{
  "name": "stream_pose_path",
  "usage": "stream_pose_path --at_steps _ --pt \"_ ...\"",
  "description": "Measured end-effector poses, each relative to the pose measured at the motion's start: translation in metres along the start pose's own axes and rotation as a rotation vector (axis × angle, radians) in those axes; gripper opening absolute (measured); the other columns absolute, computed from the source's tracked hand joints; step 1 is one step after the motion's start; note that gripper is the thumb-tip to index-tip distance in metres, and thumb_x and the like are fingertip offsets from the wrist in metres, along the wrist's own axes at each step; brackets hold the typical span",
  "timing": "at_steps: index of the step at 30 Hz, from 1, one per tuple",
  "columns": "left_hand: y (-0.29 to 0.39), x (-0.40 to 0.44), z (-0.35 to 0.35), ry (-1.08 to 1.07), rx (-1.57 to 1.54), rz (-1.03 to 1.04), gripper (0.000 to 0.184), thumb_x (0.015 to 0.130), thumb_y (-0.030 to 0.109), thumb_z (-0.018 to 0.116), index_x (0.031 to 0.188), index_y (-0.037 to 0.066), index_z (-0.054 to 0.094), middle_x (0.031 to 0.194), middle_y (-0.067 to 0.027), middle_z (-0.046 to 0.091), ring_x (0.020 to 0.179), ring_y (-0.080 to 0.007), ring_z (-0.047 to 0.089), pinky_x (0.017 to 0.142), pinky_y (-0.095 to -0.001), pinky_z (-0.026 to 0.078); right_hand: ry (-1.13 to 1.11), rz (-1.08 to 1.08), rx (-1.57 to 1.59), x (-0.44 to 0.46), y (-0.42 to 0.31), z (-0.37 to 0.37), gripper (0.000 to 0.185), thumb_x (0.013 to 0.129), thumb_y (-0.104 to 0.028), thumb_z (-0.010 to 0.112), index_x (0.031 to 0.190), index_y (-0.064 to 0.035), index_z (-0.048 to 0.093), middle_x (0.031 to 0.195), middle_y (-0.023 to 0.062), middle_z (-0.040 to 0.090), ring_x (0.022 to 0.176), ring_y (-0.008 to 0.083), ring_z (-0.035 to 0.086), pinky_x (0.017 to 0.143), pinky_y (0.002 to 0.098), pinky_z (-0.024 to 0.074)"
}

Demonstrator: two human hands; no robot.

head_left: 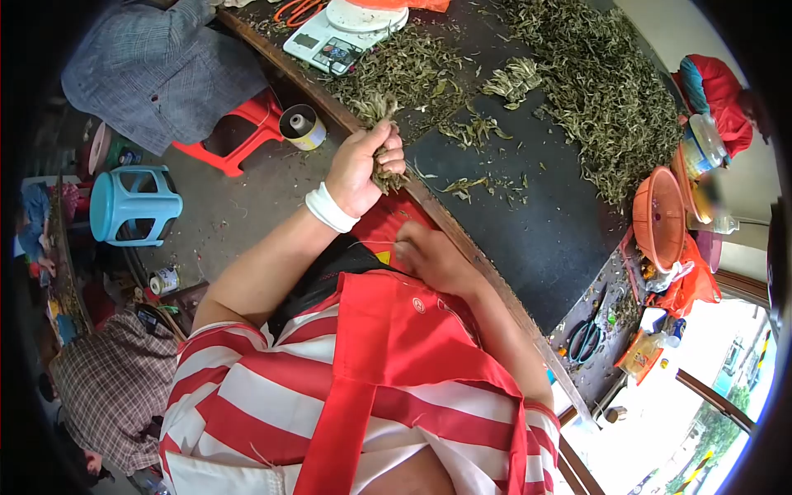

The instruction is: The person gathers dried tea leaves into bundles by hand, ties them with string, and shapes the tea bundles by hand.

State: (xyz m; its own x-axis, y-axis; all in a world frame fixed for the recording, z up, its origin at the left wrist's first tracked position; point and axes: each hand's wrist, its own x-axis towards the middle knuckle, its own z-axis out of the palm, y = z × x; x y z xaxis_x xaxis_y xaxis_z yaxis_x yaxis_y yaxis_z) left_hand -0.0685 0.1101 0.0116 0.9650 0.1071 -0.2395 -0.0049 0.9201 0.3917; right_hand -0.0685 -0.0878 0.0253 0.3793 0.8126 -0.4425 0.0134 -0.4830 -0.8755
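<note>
The left forearm reaches up and forward, a white wristband (330,208) at its wrist, and the left hand (359,169) is raised by the edge of the worktop (528,239), fingers clenched around a bundle of dried leaves (376,109) that sticks out above and below the fist. The right arm bends inward, bringing the right hand (433,256) in front of the red apron (363,330). That hand is blurred (its fingers smear together), so I cannot tell whether they grasp anything; the left grip hides the bundle's middle, and the leaf heap (602,107) is cut off at the top
</note>
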Motion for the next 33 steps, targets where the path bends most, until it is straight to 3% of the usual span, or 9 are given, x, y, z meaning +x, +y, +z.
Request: stream_pose_path --at_steps 4,8,10,12,13,15,18,23,33 --pt "-0.047 0.0 0.025 -0.174 0.179 -0.181 0.012 0.097 0.016 0.053 0.09 0.007 0.056 0.071 0.0011 0.048 0.058 -0.0061 0.038 0.053 -0.02 0.036 0.747 -0.22 0.056 -0.069 0.012 -0.032 0.007 0.092 -0.009 0.058 0.098 -0.0058 0.059 0.077 0.0023 0.057 0.059 0.0111 0.049 0.055 0.0229 0.0415" --pt "-0.086 0.009 0.045 -0.196 0.357 -0.327 0.02 0.094 0.021 0.056 0.082 0.006 0.057 0.068 -0.0001 0.05 0.054 -0.0083 0.041 0.051 -0.0215 0.037 1.376 -0.114 0.57 -0.15 0.054 -0.085 0.009 0.091 -0.011 0.061 0.098 -0.0063 0.057 0.072 0.0021 0.055 0.055 0.0084 0.046 0.051 0.0217 0.0381" --pt "-0.101 0.015 0.045 -0.149 0.434 -0.38 0.023 0.093 0.024 0.057 0.08 0.005 0.057 0.069 -0.0015 0.051 0.052 -0.0095 0.043 0.05 -0.0223 0.038 1.401 0.211 0.059 -0.188 0.102 -0.092 0.015 0.091 -0.01 0.06 0.105 -0.0046 0.059 0.081 0.005 0.057 0.061 0.0123 0.05 0.053 0.0247 0.0404" --pt "-0.093 0.014 0.042 -0.264 0.735 -0.329 0.031 0.091 0.028 0.059 0.077 0.0 0.058 0.067 -0.005 0.054 0.046 -0.0138 0.048 0.045 -0.0255 0.039 1.435 0.172 -0.526 -0.204 0.142 -0.079 0.025 0.089 -0.007 0.06 0.113 -0.0037 0.059 0.093 0.0091 0.058 0.07 0.0167 0.053 0.058 0.0281 0.0435" --pt "-0.089 0.009 0.048 -0.256 0.706 -0.374 0.037 0.094 0.032 0.058 0.079 -0.002 0.063 0.059 -0.0044 0.057 0.043 -0.0134 0.052 0.045 -0.0243 0.041 1.415 0.302 -0.442 -0.203 0.123 -0.076 0.035 0.085 -0.002 0.058 0.12 -0.0047 0.059 0.107 0.013 0.058 0.081 0.0216 0.057 0.065 0.0299 0.0477" --pt "-0.089 0.004 0.044 -0.336 0.823 -0.456 0.039 0.094 0.032 0.057 0.083 -0.004 0.064 0.06 -0.0045 0.058 0.044 -0.0126 0.05 0.046 -0.0242 0.041 1.573 0.042 -0.456 -0.173 0.068 -0.062 0.035 0.083 0.001 0.056 0.118 -0.0038 0.06 0.115 0.0144 0.058 0.093 0.026 0.06 0.078 0.0327 0.0489" --pt "-0.094 0.0 0.051 -0.577 0.827 -0.556 0.036 0.096 0.027 0.055 0.079 -0.003 0.064 0.059 -0.0047 0.057 0.046 -0.0113 0.047 0.046 -0.0242 0.04 1.23 -0.44 -0.623 -0.126 0.002 -0.051 0.032 0.084 -0.001 0.055 0.116 -0.0032 0.062 0.124 0.0147 0.057 0.113 0.0309 0.053 0.098 0.0426 0.0401" --pt "-0.091 0.002 0.052 -0.699 0.763 -0.726 0.02 0.096 0.022 0.054 0.092 0.003 0.06 0.06 -0.0013 0.052 0.047 -0.0087 0.043 0.044 -0.023 0.036 0.871 -0.428 -0.976 -0.094 -0.018 -0.04 0.03 0.085 -0.011 0.06 0.115 -0.0071 0.063 0.115 0.01 0.062 0.116 0.0347 0.052 0.102 0.0481 0.0344" --pt "-0.103 0.031 0.072 -1.007 0.726 -1.307 0.012 0.093 0.015 0.058 0.101 0.008 0.051 0.058 0.002 0.046 0.046 -0.0055 0.037 0.041 -0.0209 0.029 0.655 -0.423 -0.173 -0.115 0.012 -0.054 0.027 0.075 0.001 0.073 0.1 0.0 0.064 0.085 0.0127 0.063 0.067 0.0223 0.057 0.059 0.0305 0.0461"
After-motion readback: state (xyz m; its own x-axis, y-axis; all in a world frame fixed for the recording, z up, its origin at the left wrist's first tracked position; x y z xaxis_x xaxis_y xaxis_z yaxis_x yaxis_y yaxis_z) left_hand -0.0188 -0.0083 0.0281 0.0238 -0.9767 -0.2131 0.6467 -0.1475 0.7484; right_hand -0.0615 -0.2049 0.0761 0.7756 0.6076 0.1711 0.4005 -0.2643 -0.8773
